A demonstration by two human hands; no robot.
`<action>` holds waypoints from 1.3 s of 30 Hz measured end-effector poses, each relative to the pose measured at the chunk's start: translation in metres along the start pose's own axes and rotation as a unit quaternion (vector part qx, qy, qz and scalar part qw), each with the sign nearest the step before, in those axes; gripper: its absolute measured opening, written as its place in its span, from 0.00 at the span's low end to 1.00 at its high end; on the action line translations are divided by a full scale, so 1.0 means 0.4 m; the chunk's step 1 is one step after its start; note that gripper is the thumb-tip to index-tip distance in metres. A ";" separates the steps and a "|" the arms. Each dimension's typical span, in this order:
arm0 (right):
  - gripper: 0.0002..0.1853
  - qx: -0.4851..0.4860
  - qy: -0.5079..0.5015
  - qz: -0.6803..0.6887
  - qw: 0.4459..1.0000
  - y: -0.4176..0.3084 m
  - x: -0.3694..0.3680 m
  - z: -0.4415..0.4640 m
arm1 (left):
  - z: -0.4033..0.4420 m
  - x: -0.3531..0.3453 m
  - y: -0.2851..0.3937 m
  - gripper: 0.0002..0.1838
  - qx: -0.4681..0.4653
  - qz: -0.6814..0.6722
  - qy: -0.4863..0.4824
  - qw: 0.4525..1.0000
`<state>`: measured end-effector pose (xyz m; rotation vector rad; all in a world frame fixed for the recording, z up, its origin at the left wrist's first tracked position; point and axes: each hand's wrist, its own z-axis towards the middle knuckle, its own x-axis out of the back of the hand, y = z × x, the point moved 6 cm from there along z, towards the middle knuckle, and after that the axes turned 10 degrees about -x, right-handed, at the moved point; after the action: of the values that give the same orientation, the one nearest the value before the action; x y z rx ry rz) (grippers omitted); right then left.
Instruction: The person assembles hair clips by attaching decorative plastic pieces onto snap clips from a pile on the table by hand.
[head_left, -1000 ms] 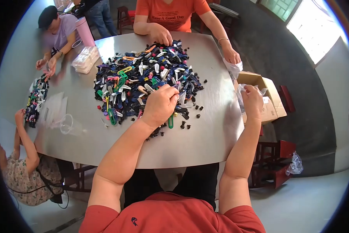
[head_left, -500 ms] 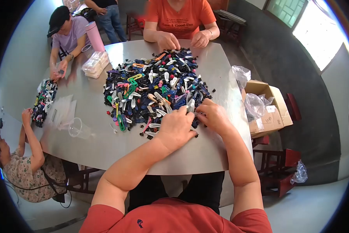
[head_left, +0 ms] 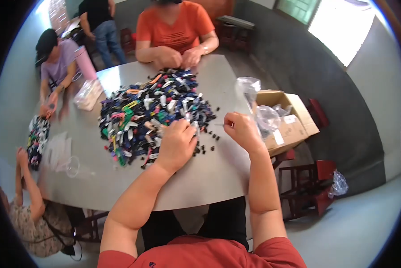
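A wide pile of hair clips [head_left: 140, 105] in black, white, green and other colours covers the middle of the metal table [head_left: 200, 183]. My left hand [head_left: 178, 145] is at the pile's near right edge, fingers bent together over the clips; what is between them is hidden. Right of the pile, my right hand [head_left: 243, 131] is raised with thumb and fingers pinched on a small thin item, too blurred to name. Several small black clips [head_left: 203, 147] lie scattered between my two hands.
Across the table a person in orange [head_left: 176, 33] has both hands at the pile's far edge. Two people sit at left by a smaller clip pile [head_left: 38, 136]. A cardboard box [head_left: 289, 129] with plastic bags [head_left: 268, 119] stands at right. A plastic cup [head_left: 73, 166] is on the table.
My right hand has come away from beside my left hand and is now to the right of the pile. The whole view has shifted. The opposite person's hands are closer together.
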<state>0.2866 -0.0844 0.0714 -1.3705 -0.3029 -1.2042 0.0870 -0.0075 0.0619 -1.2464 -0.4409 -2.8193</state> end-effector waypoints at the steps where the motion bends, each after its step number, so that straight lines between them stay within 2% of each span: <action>1: 0.04 -0.006 0.072 -0.027 0.997 0.033 0.041 0.006 | 0.005 0.001 0.015 0.15 -0.015 0.023 0.005 1.000; 2: 0.04 -0.007 0.140 -0.051 0.989 0.068 0.077 0.010 | 0.005 -0.006 0.020 0.15 -0.020 0.022 0.008 1.000; 3: 0.05 -0.055 0.197 -0.134 0.970 0.100 0.117 0.013 | -0.001 -0.022 0.015 0.16 -0.023 0.039 -0.013 0.999; 4: 0.05 -0.081 0.234 -0.146 0.958 0.136 0.153 0.015 | -0.004 -0.030 0.008 0.17 -0.023 0.058 -0.036 0.997; 8: 0.06 -0.231 0.249 -0.219 0.915 0.277 0.193 0.014 | -0.013 -0.039 -0.016 0.15 -0.006 0.062 -0.055 0.997; 10: 0.07 -0.193 0.283 -0.218 0.914 0.271 0.186 0.012 | -0.016 -0.034 -0.024 0.12 0.013 0.046 -0.032 0.998; 12: 0.06 -0.189 0.281 -0.161 0.927 0.243 0.162 0.018 | -0.021 -0.030 -0.033 0.11 0.033 0.041 -0.006 0.999; 14: 0.05 -0.038 0.235 -0.058 0.969 0.162 0.106 0.035 | -0.024 -0.029 -0.042 0.11 0.044 0.057 0.009 0.997; 15: 0.04 -0.045 0.171 -0.021 0.984 0.128 0.055 0.042 | -0.025 -0.023 -0.046 0.11 0.053 0.066 0.025 0.996; 16: 0.05 0.009 0.124 0.000 0.992 0.058 0.021 0.025 | -0.024 -0.020 -0.047 0.11 0.056 0.072 0.026 0.996; 18: 0.05 0.049 0.030 0.006 0.998 -0.011 -0.073 0.012 | -0.019 -0.008 -0.052 0.14 0.066 0.062 0.042 0.995; 20: 0.09 0.094 0.014 -0.022 0.995 -0.084 -0.107 -0.014 | -0.014 -0.008 -0.050 0.06 0.035 0.075 0.055 0.995; 22: 0.13 0.078 -0.046 -0.075 0.993 -0.110 -0.153 -0.018 | -0.022 -0.025 -0.058 0.02 0.039 0.120 0.031 0.992; 23: 0.13 0.092 -0.047 -0.048 0.993 -0.112 -0.167 -0.023 | -0.023 -0.027 -0.058 0.01 0.047 0.126 0.030 0.990; 25: 0.14 0.112 -0.051 -0.022 0.992 -0.111 -0.176 -0.023 | -0.025 -0.017 -0.057 0.01 0.046 0.100 0.039 0.993; 30: 0.10 0.075 -0.079 -0.004 0.994 -0.066 -0.173 -0.017 | -0.028 -0.010 -0.049 0.03 0.050 0.041 0.050 0.997; 34: 0.10 0.048 -0.087 0.031 0.995 -0.055 -0.171 -0.010 | -0.029 -0.020 -0.046 0.03 0.041 -0.023 0.068 0.997; 36: 0.09 0.019 -0.061 0.105 0.992 -0.064 -0.147 -0.009 | -0.029 -0.014 -0.049 0.03 0.059 -0.036 0.088 0.994; 39: 0.07 0.029 -0.055 0.107 0.992 -0.063 -0.140 -0.007 | -0.032 -0.011 -0.059 0.05 0.074 -0.063 0.100 0.990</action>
<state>0.2417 -0.0542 0.0419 -1.3831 -0.2600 -0.9378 0.0774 0.0112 0.0449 -0.9292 -0.7252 -2.9109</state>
